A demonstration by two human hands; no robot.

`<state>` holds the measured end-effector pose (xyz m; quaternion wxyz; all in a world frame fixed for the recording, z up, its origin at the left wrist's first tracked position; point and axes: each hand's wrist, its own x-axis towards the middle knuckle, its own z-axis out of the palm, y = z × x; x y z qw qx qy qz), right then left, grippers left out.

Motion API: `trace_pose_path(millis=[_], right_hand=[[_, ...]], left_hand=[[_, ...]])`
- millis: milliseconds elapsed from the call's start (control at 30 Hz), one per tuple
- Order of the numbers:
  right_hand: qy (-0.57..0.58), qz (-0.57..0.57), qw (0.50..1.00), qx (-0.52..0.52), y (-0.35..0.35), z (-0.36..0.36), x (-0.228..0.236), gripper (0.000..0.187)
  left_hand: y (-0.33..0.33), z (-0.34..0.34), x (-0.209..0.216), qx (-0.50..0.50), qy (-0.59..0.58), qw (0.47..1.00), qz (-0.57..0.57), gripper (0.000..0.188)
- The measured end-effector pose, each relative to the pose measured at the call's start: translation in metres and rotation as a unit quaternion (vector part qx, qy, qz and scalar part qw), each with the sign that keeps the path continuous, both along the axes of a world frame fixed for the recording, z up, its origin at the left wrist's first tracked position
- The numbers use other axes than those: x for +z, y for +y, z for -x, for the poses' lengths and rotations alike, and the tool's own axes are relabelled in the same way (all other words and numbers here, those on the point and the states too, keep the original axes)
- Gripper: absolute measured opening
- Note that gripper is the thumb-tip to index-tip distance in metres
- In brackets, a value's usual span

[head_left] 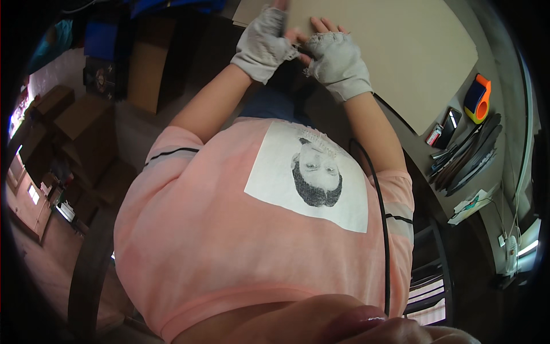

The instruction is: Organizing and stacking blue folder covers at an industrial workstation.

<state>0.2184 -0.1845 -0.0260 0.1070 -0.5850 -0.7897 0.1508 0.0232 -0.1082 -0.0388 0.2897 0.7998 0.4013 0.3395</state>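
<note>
A large grey-beige cardboard sheet point(401, 51) lies across the table at the upper right. My left hand point(264, 47), in a pale fingerless glove, is at its left edge. The thumb reaches over the sheet there, and part of the other fingers is hidden by the blurred edge. Gloved the same way, my right hand point(339, 64) rests near the sheet's close edge, its bare fingertips stretched out over the surface. The two thumbs come close together between the hands.
On the table to the right are an orange and blue tape dispenser point(478, 98), a black phone point(450, 127), a small red-and-white item point(434, 135) and a bundle of dark strips point(470, 157). Cardboard boxes point(86, 123) stand at the left. A black cable point(380, 212) runs down my front.
</note>
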Motion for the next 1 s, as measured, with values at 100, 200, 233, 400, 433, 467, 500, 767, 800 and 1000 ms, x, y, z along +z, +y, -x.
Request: trace_pose_path(millis=[100, 200, 233, 400, 433, 467, 500, 767, 800, 1000], right_hand=[[0.031, -0.014, 0.999, -0.034, -0.001, 0.000, 0.004, 0.051], [0.090, 0.055, 0.989, -0.100, -0.010, -0.018, 0.017, 0.053], [0.392, 0.093, 0.888, -0.223, -0.018, -0.031, -0.013, 0.050], [0.546, 0.239, 0.647, -0.476, -0.026, -0.098, -0.008, 0.040], [0.465, 0.278, 0.681, -0.493, -0.021, -0.097, -0.006, 0.041], [0.464, 0.279, 0.680, -0.494, -0.016, -0.094, -0.011, 0.041], [0.421, 0.275, 0.692, -0.518, -0.010, -0.094, -0.021, 0.036], [0.295, 0.299, 0.751, -0.510, 0.010, -0.082, -0.012, 0.041], [0.254, 0.308, 0.764, -0.506, 0.009, -0.085, -0.010, 0.043], [0.343, 0.255, 0.729, -0.535, 0.007, -0.084, -0.016, 0.036]], left_hand=[[0.007, -0.010, 0.000, -0.144, 0.009, 0.986, -0.086, 0.093], [0.005, -0.026, 0.021, -0.240, 0.105, 0.960, -0.096, 0.088], [0.005, -0.035, 0.027, -0.275, 0.177, 0.940, -0.100, 0.083], [-0.005, -0.049, 0.035, -0.288, 0.247, 0.919, -0.107, 0.077], [-0.006, -0.050, 0.035, -0.287, 0.246, 0.918, -0.118, 0.078], [-0.007, -0.049, 0.036, -0.288, 0.245, 0.918, -0.117, 0.078], [-0.007, -0.053, 0.044, -0.299, 0.247, 0.915, -0.109, 0.077], [0.117, -0.101, 0.044, -0.230, 0.173, 0.900, -0.328, 0.056], [0.126, -0.121, 0.055, -0.234, 0.168, 0.900, -0.326, 0.056], [0.141, -0.190, 0.043, -0.290, 0.332, 0.883, -0.162, 0.059]])
